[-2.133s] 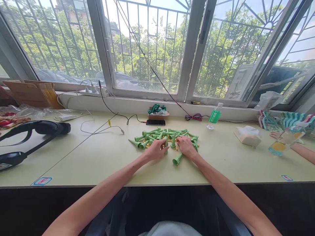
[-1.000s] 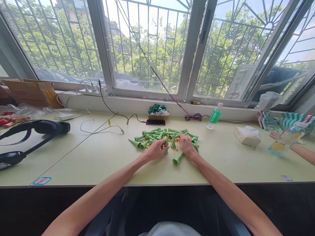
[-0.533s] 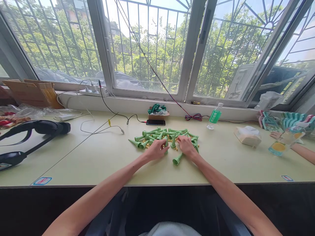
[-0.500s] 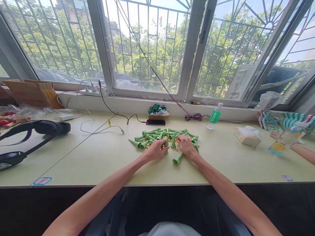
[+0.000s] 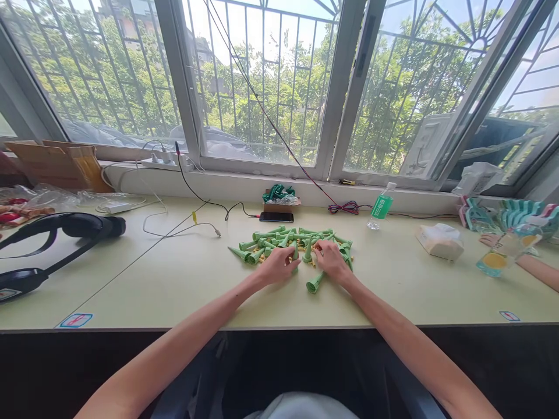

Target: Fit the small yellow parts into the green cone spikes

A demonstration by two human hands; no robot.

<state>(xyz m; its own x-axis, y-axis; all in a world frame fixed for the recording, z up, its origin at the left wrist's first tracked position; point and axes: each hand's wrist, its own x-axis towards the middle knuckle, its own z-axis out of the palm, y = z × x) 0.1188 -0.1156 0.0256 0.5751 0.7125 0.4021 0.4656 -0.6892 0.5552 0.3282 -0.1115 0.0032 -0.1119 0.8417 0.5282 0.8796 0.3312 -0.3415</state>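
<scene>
A pile of green cone-shaped spikes, mixed with small yellow pieces, covers the middle of the table. My left hand is closed around one green spike, which stands upright, partly behind the fingers. My right hand bends over the right side of the pile with its fingertips together. Whatever lies in those fingertips is too small to make out. Between the hands another green spike stands point up. One more green spike lies in front of my right hand, its wide mouth toward me.
Behind the pile are a phone on a cable and a small box. A bottle and tissue pack stand to the right, near another person's forearm. A black headset lies left.
</scene>
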